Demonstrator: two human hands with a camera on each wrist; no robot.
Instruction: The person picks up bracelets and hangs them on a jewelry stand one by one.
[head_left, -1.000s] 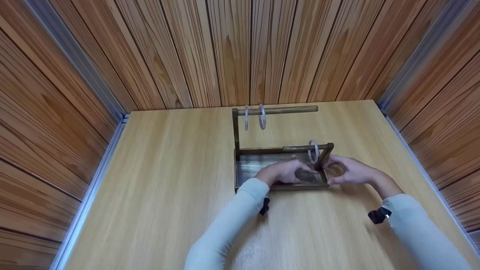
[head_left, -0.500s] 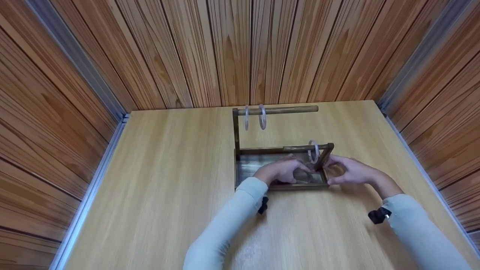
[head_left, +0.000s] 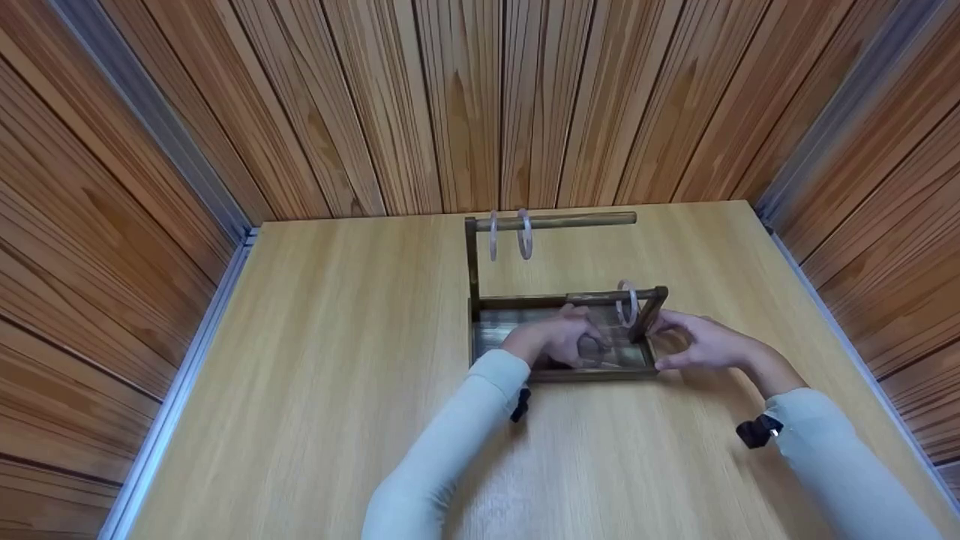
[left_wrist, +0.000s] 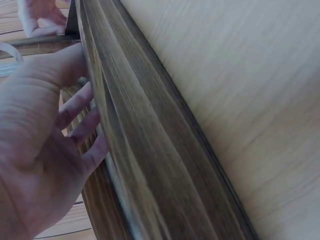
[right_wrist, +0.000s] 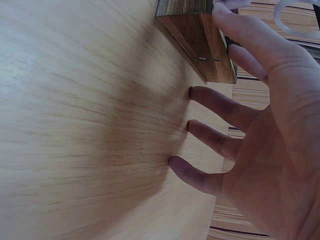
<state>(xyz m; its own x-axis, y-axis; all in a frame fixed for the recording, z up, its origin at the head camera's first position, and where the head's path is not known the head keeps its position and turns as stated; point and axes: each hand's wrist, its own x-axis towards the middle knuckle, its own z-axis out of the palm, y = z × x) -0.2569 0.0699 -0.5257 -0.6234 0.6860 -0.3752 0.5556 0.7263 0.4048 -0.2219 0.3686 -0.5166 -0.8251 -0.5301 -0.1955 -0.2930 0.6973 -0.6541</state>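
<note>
A dark wooden jewelry stand [head_left: 600,375] has a shallow tray base, a tall bar arm at its left and a lower one at its right. Two pale bangles [head_left: 525,235] hang on the tall arm; another bangle [head_left: 628,304] hangs on the low one. My left hand [head_left: 562,334], blurred in the head view, is inside the tray with loosely bent fingers and nothing visible between them. My right hand [head_left: 701,341] is at the tray's right end, thumb [right_wrist: 222,10] touching its edge and index finger beside the low post. Its other fingers [right_wrist: 200,130] reach down to the table.
The stand sits on a light wooden table [head_left: 337,337]. Plank-patterned walls [head_left: 465,97] rise behind and at both sides, with metal rails [head_left: 187,360] along the side edges.
My left hand has drawn back leftward within the tray, away from the base of the low post. My right hand, the stand and the bangles have stayed in place.
</note>
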